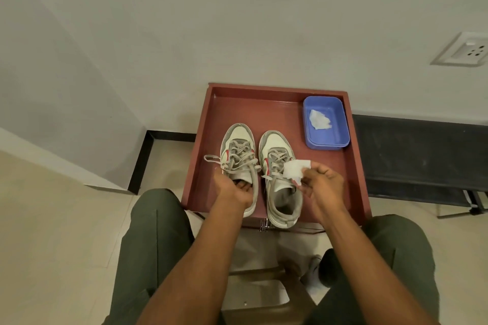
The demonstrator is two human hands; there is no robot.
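Observation:
Two grey and white sneakers with red accents stand side by side on a red-brown tray-like table top [327, 166]. My left hand [232, 187] grips the left sneaker [237, 148] at its opening, fingers curled inside the collar. My right hand [320, 182] pinches a white wipe [294, 169] just above the right sneaker [277, 155], beside its laces.
A blue plastic tub [340, 137] holding a crumpled wet wipe [320, 119] stands at the table's back right corner. My knees in green trousers flank the table's near edge. A wall stands behind, a dark bench [422, 158] to the right, and a wall socket [464, 52] above it.

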